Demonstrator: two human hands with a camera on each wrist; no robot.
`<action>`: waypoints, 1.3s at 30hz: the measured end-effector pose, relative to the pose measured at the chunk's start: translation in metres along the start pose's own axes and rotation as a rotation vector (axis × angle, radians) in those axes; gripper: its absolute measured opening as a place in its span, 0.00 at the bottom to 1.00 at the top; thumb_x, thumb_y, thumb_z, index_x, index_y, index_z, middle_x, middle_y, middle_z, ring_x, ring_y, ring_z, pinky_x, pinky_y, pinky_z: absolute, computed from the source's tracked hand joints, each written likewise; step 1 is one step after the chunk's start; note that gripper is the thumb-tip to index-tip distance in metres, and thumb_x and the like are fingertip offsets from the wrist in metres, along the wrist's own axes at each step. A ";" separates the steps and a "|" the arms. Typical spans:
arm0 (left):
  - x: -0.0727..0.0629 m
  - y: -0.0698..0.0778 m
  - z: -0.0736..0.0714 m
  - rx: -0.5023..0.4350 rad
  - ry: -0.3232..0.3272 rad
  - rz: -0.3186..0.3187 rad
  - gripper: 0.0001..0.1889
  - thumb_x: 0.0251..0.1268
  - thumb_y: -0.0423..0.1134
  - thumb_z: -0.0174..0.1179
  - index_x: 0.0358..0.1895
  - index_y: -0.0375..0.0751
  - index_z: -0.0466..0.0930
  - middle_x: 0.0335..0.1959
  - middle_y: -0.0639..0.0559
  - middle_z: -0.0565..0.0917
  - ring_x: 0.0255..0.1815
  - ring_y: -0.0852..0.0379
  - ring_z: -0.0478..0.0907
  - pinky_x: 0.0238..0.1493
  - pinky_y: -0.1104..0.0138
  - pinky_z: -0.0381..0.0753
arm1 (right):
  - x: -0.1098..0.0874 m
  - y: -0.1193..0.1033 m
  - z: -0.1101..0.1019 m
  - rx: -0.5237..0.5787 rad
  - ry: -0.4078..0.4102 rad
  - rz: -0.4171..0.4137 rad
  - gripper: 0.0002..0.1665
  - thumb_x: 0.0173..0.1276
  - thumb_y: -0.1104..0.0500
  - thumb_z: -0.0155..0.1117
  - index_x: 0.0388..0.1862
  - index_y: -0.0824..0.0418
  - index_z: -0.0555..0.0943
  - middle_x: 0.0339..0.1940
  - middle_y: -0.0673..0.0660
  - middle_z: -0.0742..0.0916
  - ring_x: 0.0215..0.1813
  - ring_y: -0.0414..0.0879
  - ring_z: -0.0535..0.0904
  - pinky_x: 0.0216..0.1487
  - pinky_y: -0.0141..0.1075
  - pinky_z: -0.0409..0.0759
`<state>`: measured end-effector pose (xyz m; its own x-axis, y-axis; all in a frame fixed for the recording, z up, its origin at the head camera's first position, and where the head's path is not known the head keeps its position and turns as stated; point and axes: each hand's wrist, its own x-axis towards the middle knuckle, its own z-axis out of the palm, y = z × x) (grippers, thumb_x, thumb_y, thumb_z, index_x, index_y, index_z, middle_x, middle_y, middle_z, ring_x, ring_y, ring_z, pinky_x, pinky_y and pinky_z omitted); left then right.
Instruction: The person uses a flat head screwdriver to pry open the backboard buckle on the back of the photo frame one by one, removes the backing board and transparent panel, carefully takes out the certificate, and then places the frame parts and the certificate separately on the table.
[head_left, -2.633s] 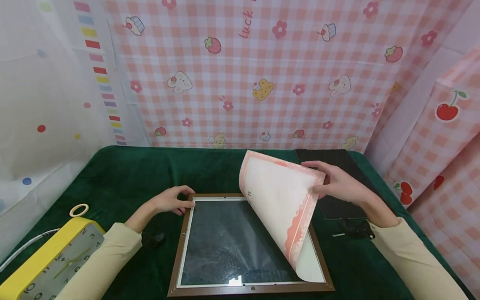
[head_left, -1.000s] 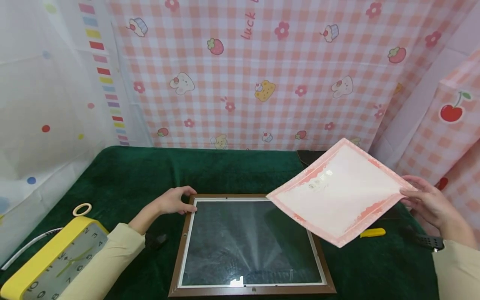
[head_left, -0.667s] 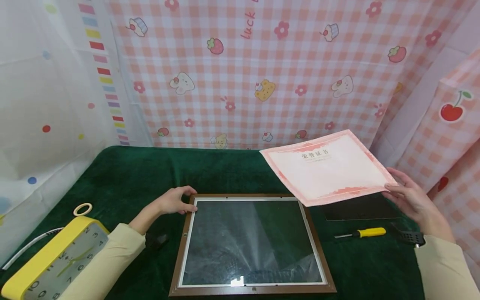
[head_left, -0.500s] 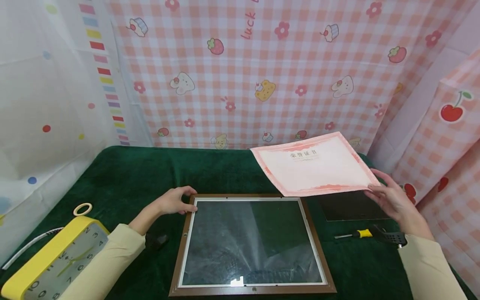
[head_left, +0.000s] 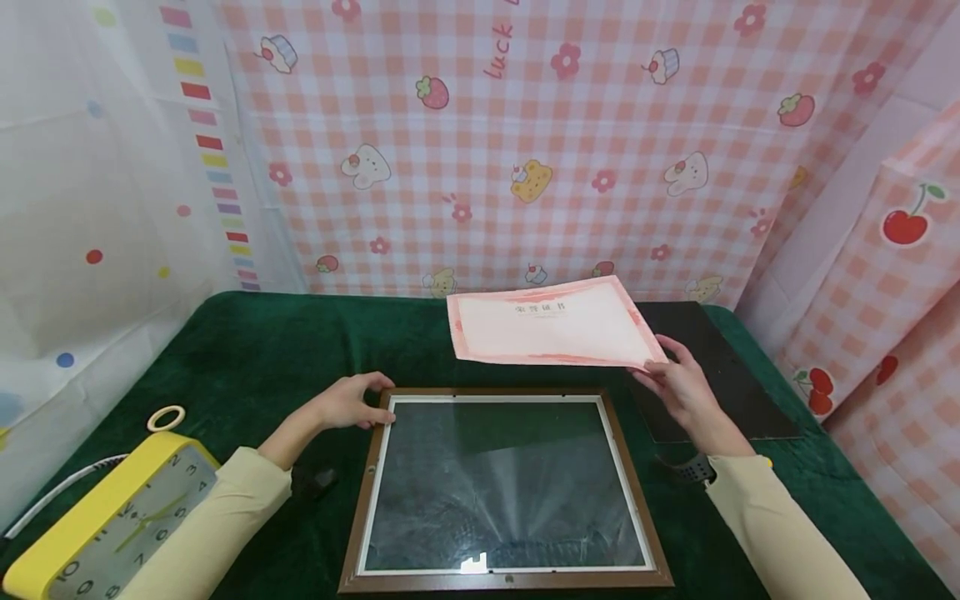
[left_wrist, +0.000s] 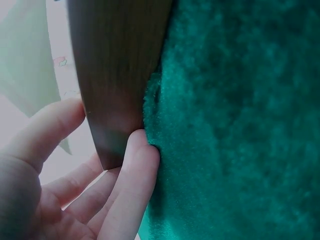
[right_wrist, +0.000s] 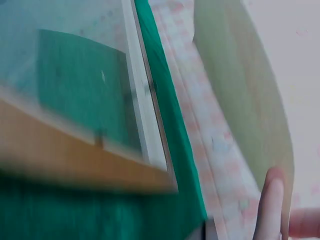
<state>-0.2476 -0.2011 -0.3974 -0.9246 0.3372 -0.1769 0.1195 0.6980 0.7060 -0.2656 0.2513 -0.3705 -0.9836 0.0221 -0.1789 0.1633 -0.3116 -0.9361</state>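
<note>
A brown picture frame point(head_left: 420, 582) with a white inner edge and a clear pane lies flat on the green cloth. At its far left corner my left hand point(head_left: 341, 404) holds on; in the left wrist view, thumb and fingers sit on either side of the brown wooden bar point(left_wrist: 115, 75). My right hand point(head_left: 686, 392) pinches the near right corner of a pink-bordered paper certificate point(head_left: 547, 333), printed side up. The sheet is held raised beyond the frame's far edge, and its reflection shows in the pane. In the right wrist view the paper's underside point(right_wrist: 240, 95) bends slightly.
A black board point(head_left: 720, 392) lies at the back right. The right sleeve hides most of a yellow-handled screwdriver point(head_left: 768, 462). At left stand a yellow clock point(head_left: 97, 500), a pale ring point(head_left: 165, 418) and a white cable point(head_left: 60, 492). Checked curtain point(head_left: 480, 167) hangs behind the table.
The right hand lifted the certificate off the frame out to the right, turned its printed side up, then brought it leftward behind the frame. The left hand stayed at the corner.
</note>
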 end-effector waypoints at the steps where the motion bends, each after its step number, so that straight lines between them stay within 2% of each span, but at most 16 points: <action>1: 0.000 0.000 0.000 0.000 0.000 -0.003 0.26 0.53 0.38 0.63 0.54 0.32 0.66 0.52 0.34 0.66 0.28 0.55 0.75 0.31 0.63 0.77 | 0.001 0.001 0.006 -0.008 0.005 0.005 0.36 0.63 0.76 0.40 0.67 0.60 0.45 0.50 0.61 0.63 0.32 0.41 0.79 0.42 0.33 0.75; 8: 0.001 0.000 0.001 0.003 0.004 -0.008 0.26 0.51 0.39 0.64 0.53 0.33 0.67 0.51 0.35 0.67 0.27 0.55 0.75 0.30 0.64 0.77 | 0.012 0.009 0.043 -0.038 0.032 0.034 0.38 0.63 0.76 0.40 0.68 0.60 0.42 0.59 0.67 0.59 0.31 0.41 0.79 0.45 0.36 0.72; 16: 0.001 0.000 0.000 0.006 0.004 -0.003 0.26 0.51 0.39 0.64 0.53 0.33 0.67 0.50 0.35 0.67 0.25 0.55 0.75 0.30 0.64 0.77 | 0.019 0.027 0.066 -0.040 0.056 0.051 0.38 0.62 0.76 0.40 0.68 0.61 0.42 0.56 0.67 0.61 0.30 0.42 0.79 0.42 0.34 0.75; 23: 0.002 0.001 0.001 0.001 0.008 -0.013 0.26 0.50 0.38 0.65 0.53 0.33 0.67 0.50 0.36 0.68 0.25 0.55 0.75 0.30 0.64 0.77 | 0.024 0.039 0.074 -0.045 0.084 0.068 0.38 0.62 0.76 0.42 0.68 0.60 0.44 0.52 0.66 0.64 0.29 0.42 0.79 0.41 0.34 0.75; 31: 0.002 0.001 0.000 0.013 0.003 -0.024 0.27 0.50 0.39 0.65 0.53 0.34 0.67 0.50 0.36 0.67 0.26 0.56 0.75 0.30 0.64 0.77 | 0.025 0.039 0.075 -0.028 0.086 0.056 0.38 0.61 0.76 0.42 0.68 0.57 0.46 0.49 0.63 0.66 0.32 0.42 0.79 0.42 0.34 0.75; 39: 0.002 0.002 0.000 0.021 0.009 -0.015 0.26 0.50 0.39 0.65 0.53 0.34 0.67 0.49 0.36 0.68 0.25 0.56 0.75 0.30 0.64 0.77 | 0.033 0.045 0.075 -0.070 0.090 0.039 0.39 0.59 0.78 0.42 0.67 0.60 0.46 0.45 0.63 0.66 0.30 0.43 0.78 0.39 0.34 0.76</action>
<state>-0.2493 -0.1993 -0.3962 -0.9296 0.3208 -0.1814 0.1128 0.7163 0.6886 -0.2964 0.1671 -0.3954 -0.9662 0.0971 -0.2387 0.2089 -0.2470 -0.9462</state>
